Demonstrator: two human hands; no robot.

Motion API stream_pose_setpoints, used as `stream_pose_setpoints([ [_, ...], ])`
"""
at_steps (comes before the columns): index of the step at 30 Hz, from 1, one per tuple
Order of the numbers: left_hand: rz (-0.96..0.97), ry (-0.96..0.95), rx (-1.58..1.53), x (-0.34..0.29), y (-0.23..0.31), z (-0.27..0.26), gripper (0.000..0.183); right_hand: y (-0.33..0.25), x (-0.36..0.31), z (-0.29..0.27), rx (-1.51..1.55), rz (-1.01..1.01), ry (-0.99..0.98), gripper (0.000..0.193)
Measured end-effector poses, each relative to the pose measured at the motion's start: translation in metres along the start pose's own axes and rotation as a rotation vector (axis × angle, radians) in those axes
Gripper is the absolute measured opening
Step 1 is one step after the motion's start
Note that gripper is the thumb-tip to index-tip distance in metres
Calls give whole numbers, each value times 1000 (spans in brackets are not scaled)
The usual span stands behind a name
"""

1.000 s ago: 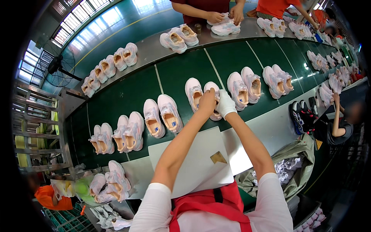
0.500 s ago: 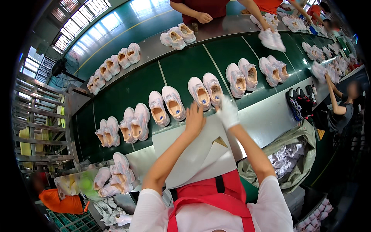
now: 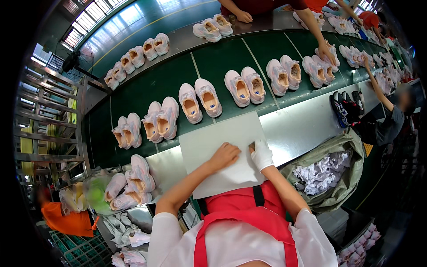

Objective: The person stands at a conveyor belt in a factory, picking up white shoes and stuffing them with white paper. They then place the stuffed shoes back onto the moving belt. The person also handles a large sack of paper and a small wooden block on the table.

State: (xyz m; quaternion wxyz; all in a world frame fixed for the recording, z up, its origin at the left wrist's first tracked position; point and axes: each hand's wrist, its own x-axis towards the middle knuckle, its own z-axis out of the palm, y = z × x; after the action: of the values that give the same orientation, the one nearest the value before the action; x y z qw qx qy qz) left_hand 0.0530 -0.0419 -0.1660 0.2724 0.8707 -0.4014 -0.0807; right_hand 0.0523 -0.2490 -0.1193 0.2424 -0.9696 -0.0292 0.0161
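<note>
- Right now you are pressing both hands down on a white sheet (image 3: 222, 151) that is lying on the grey ledge (image 3: 302, 127) just in front of your red apron (image 3: 247, 213).
- Your left hand (image 3: 225, 154) is bare and loosely curled, resting on the sheet's middle and grasping nothing.
- Your right hand (image 3: 261, 154), wearing a white glove, is lying flat on the sheet's right part, fingers down, also gripping nothing.
- To your right, a sack of crumpled white paper (image 3: 327, 171) is sitting open beside the ledge.
- To your left, a heap of pale shoes (image 3: 131, 182) is piling up near the ledge's end.
- Beyond the sheet, pairs of pale pink shoes (image 3: 200, 98) are lining the green belt (image 3: 173, 75), open tops up.
- Farther off, another person's hand (image 3: 326, 50) is touching a shoe on the belt.
</note>
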Motion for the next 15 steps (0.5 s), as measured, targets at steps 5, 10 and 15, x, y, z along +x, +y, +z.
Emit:
stream_pose_setpoints([
  [5,-58,246,73,10,8,-5,35,-20,11,-9,18,79,-205,24],
  [10,-56,286,276,4,6,2,36,-34,-1,-11,245,70,-380,22],
  [15,-68,299,280,-10,2,1,43,-15,12,-14,297,272,-75,25],
])
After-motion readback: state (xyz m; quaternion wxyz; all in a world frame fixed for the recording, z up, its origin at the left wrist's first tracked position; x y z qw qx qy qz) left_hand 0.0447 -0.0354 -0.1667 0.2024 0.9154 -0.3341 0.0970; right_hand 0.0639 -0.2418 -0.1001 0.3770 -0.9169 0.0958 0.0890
